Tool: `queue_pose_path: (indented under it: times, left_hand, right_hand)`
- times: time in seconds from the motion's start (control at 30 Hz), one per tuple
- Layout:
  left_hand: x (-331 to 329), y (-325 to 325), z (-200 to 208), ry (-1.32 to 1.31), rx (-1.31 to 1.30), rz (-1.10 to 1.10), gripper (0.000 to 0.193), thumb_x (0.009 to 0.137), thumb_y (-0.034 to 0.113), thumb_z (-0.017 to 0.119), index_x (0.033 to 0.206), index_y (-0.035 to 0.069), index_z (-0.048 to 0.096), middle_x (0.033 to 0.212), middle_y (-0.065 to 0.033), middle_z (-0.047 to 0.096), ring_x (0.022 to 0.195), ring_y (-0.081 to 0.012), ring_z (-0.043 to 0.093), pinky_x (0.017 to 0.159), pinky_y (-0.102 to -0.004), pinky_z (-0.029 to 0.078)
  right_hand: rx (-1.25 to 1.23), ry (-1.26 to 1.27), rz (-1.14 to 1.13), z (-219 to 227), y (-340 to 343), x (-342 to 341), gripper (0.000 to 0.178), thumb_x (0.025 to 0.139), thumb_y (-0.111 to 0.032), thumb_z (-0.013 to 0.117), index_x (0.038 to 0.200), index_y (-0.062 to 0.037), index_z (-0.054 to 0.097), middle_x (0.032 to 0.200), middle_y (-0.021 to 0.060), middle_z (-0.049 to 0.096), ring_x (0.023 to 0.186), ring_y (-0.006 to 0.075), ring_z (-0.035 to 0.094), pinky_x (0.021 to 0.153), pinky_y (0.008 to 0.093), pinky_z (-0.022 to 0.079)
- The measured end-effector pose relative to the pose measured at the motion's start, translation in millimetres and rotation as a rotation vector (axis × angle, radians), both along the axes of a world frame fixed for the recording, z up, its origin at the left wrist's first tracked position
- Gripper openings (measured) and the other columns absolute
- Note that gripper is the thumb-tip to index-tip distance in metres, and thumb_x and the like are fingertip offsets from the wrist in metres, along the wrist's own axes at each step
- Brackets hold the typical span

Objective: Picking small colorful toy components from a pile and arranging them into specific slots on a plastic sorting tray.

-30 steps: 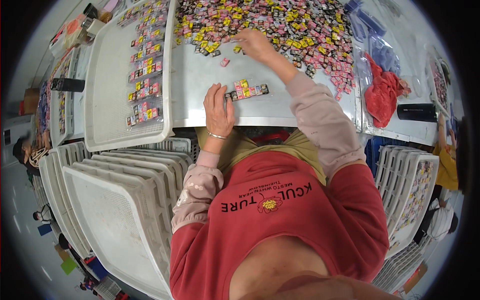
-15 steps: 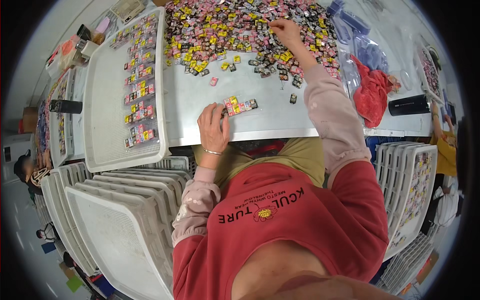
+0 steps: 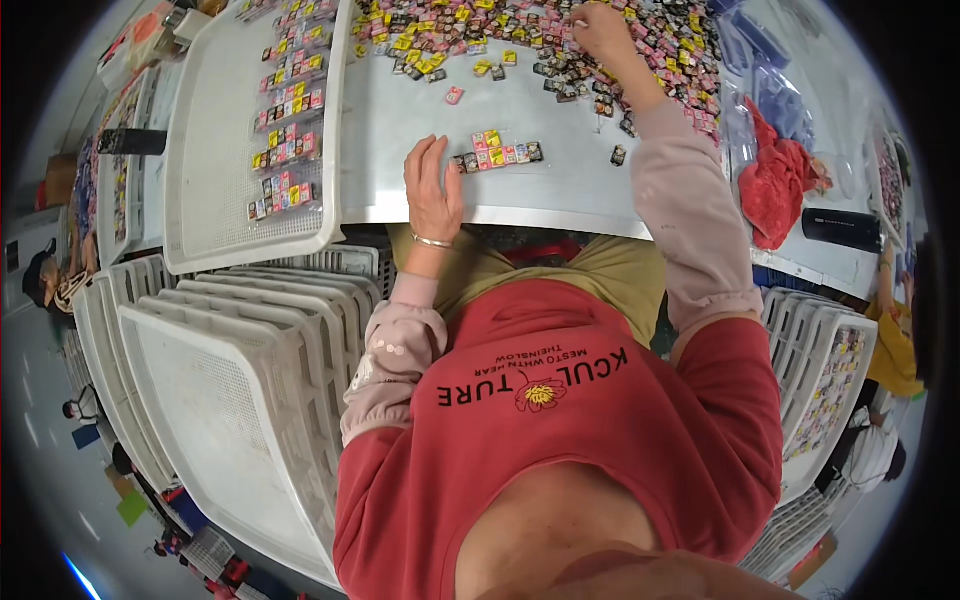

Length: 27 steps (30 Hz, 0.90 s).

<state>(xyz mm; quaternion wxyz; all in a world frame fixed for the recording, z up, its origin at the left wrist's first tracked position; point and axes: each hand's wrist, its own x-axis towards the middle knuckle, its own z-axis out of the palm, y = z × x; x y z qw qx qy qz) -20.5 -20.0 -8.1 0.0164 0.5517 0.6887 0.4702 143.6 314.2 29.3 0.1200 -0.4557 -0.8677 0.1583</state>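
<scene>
My left hand [image 3: 433, 192] lies on the white table [image 3: 400, 100] with its fingers stretched out, holding nothing. Right beside its fingertips is a small group of pink, yellow and black box-shaped pieces [image 3: 508, 155], set side by side in a row with a few more above. Far ahead, my right hand [image 3: 604, 35] reaches over the big loose pile of similar pieces [image 3: 675, 50]. Its fingers are drawn together at the pile; whatever is between them is too small to make out. One black piece [image 3: 618, 155] lies alone below my right forearm.
On the left, a white plastic tray [image 3: 215, 150] holds several rows of grouped pieces in clear packing. Stacked trays [image 3: 200, 370] stand below it, more [image 3: 815, 390] on the right. A red cloth [image 3: 772, 180] and a black cylinder [image 3: 842, 229] sit at the table's right.
The whole view has shifted, so the table sits higher in it. My left fingers have straightened off the group's left end, uncovering black pieces there. My right hand stays over the pile.
</scene>
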Motion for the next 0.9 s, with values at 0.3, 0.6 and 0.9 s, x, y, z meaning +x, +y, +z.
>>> queue_pose_path:
  times: [0.3,0.6,0.9]
  left_hand:
    - [7,4,8,0.29,-0.19,-0.071,0.067,0.077,0.04,0.07,0.132,0.008,0.05,0.133,-0.0115,0.051,0.123,-0.0339,0.043,0.101,-0.0449,0.028]
    - [8,5,1,0.403,-0.282,-0.068,0.059,0.079,0.041,0.067,0.132,0.018,0.053,0.138,-0.0055,0.049,0.124,-0.0331,0.04,0.101,-0.0497,0.025]
    - [9,6,-1,0.367,-0.265,-0.059,0.065,0.077,0.046,0.067,0.131,0.013,0.054,0.141,-0.0072,0.046,0.13,-0.0348,0.036,0.102,-0.0508,0.024]
  right_hand:
    - [-0.718,0.629,0.253,-21,-128,-16,0.014,0.078,-0.005,0.071,0.091,-0.0003,0.066,0.085,0.0083,0.07,0.071,0.0154,0.067,0.066,0.0279,0.053]
    - [-0.198,0.379,0.446,-22,-161,-20,0.008,0.076,-0.004,0.068,0.083,-0.0001,0.07,0.084,0.0105,0.066,0.075,0.0208,0.065,0.067,0.0308,0.05]
    - [0.005,0.444,0.55,-27,-168,7,0.027,0.079,0.001,0.059,0.105,-0.0028,0.067,0.106,0.0097,0.062,0.093,0.0293,0.06,0.081,0.0343,0.048]
